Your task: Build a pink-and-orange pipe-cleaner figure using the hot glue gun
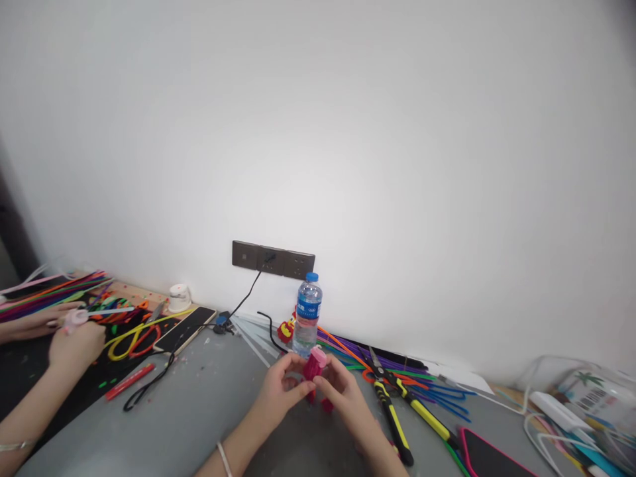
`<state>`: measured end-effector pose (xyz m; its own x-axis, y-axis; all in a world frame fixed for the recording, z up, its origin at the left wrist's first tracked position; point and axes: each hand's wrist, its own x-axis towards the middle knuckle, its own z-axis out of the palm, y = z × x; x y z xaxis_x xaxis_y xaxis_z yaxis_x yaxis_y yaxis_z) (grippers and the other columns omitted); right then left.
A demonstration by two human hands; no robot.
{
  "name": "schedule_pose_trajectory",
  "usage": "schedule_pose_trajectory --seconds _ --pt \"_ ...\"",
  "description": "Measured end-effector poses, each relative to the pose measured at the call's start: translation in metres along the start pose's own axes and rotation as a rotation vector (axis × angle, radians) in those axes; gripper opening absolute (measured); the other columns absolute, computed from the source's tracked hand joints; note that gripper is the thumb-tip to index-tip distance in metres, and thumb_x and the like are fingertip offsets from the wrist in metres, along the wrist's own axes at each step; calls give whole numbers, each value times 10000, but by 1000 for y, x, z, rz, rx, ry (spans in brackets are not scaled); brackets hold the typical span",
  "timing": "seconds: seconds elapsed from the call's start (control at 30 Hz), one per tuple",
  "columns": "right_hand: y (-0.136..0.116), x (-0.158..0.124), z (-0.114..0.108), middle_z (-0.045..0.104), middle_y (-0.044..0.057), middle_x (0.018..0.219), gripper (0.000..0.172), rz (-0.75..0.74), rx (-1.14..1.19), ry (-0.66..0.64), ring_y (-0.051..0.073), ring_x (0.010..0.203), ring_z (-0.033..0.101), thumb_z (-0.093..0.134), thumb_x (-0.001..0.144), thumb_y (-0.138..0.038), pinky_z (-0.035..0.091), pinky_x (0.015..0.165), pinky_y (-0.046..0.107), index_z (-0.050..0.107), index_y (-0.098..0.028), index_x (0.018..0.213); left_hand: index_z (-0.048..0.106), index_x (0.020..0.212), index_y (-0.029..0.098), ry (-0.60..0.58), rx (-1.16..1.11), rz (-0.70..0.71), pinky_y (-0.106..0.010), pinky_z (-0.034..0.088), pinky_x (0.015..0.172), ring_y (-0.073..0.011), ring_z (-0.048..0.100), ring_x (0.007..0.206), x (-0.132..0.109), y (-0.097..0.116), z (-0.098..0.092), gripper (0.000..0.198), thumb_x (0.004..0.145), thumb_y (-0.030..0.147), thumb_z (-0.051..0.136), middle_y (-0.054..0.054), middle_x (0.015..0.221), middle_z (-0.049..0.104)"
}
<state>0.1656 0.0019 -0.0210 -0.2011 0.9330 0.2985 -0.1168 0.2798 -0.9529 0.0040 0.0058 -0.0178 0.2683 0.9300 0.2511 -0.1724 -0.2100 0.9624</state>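
"Craft piece (315, 366), the pink one: where?"
"Over the table (209, 387), just in front of the bottle (308, 311) at the far edge."
"And what grips it?"
"Left hand (282, 385) and right hand (342, 389), both pinching it narrowly; yellow-handled pliers (391, 411) lie near the right hand."

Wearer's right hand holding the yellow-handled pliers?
No, the right hand and left hand both hold the small pink piece, while the pliers lie on the table to their right.

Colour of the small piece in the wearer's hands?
The small piece is deep magenta-pink with a paler pink top; head view.
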Motion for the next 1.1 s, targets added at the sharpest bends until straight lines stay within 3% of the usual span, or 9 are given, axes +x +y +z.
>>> schedule_pose_trajectory --seconds 0.33,0.53,0.7,0.9,1.1 --pt "-3 -1 -9 658 56 862 367 12 20 -31 216 763 613 729 735 -454 490 649 295 646 -178 962 604 812 151 -4 -166 -43 -249 463 716 -173 576 817 1 -3 1 291 679 339 783 -32 809 626" --pt "-16 -1 -14 687 101 968 372 -13 12 37 265 916 631 725 748 -437 490 818 362 660 -202 1030 609 871 169 10 -169 -24 -264 455 749 -176 587 822 3 -9 -2 320 675 349 786 -31 832 638" --pt "-17 0 -13 686 88 911 313 -9 28 51 253 879 635 735 748 -405 490 807 354 667 -190 965 636 968 169 -27 -173 -41 -275 458 769 -209 599 903 3 -9 -1 398 667 380 788 -73 940 668" --pt "-11 1 -14 665 51 826 270 -11 70 45 217 798 625 746 741 -391 491 727 304 655 -184 889 629 899 151 -103 -186 -42 -258 439 709 -166 577 778 1 -4 -1 324 699 366 765 -32 823 639" --pt "-16 0 -10 689 79 883 325 25 33 28 251 849 630 728 747 -438 492 768 337 687 -176 935 604 817 145 -152 -264 -66 -237 404 628 -126 524 665 -2 2 3 291 710 370 756 6 716 583"
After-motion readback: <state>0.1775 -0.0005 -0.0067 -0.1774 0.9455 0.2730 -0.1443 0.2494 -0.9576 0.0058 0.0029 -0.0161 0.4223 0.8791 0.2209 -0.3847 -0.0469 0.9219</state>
